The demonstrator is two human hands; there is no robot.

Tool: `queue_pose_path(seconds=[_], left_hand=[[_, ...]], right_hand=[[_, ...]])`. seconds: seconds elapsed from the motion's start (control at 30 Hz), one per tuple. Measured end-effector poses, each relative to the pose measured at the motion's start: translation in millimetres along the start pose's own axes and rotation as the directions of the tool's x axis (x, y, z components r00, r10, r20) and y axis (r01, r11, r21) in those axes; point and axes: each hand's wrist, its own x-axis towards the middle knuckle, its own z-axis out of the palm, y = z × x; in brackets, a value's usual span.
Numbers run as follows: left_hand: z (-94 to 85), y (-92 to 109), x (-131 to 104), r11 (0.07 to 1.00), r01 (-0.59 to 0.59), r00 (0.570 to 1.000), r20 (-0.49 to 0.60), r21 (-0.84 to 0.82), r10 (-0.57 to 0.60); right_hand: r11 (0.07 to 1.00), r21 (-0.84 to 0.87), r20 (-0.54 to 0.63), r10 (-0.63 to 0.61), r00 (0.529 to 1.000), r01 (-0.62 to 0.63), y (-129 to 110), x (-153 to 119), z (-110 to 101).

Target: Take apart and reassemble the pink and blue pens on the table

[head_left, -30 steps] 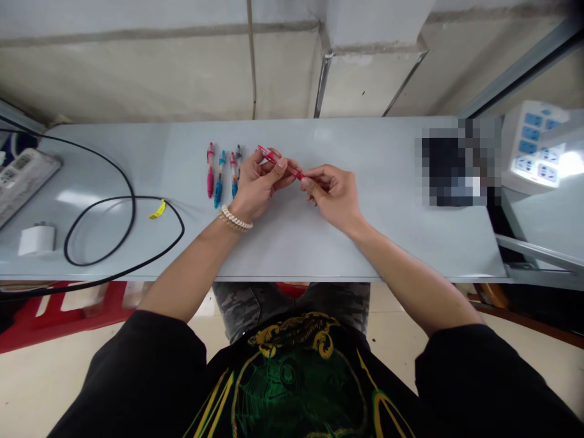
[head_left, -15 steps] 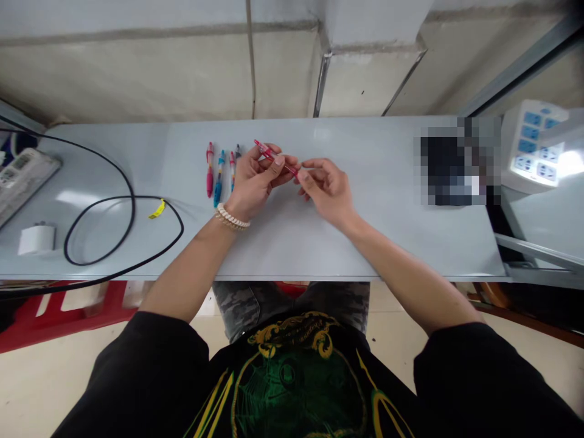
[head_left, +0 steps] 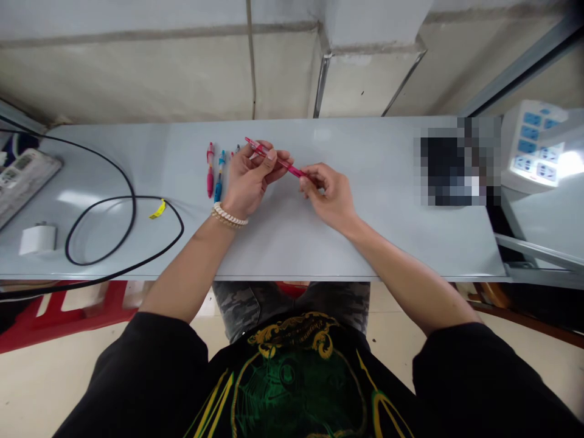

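A red pen point(head_left: 290, 167) slants between my hands above the table, its clip end up at the left. My left hand point(head_left: 253, 177) is closed on its upper part, thumb on top and fingers beneath. At the lower right end, the thumb and fingers of my right hand point(head_left: 327, 193) pinch the grip. Left of my left hand, a red pen with a clear middle point(head_left: 210, 170) and a blue pen point(head_left: 219, 176) lie side by side on the table. Behind the left hand shows the tip of a dark pen point(head_left: 237, 148); the rest there is hidden.
A black cable point(head_left: 133, 207) with a yellow tag point(head_left: 157, 209) loops over the table's left side. Near it are a white charger point(head_left: 38, 238) and a power strip point(head_left: 27, 179). On the right are a blurred-out dark object point(head_left: 444, 170) and a white socket block point(head_left: 531, 149).
My left hand has moved slightly left with the red pen, covering more of the pens behind it. My right hand now grips the pen's lower end more closely, and more of its barrel shows.
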Motion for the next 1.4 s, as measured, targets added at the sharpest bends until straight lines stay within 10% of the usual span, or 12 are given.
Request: queue_pose_path(seconds=[1.4], left_hand=[[4.7, 6.3, -0.6, 0.998, 0.048, 0.999, -0.009, -0.028, -0.048]], right_hand=[[0.997, 0.008, 0.145, 0.078, 0.986, -0.080, -5.1, -5.2, 8.3]])
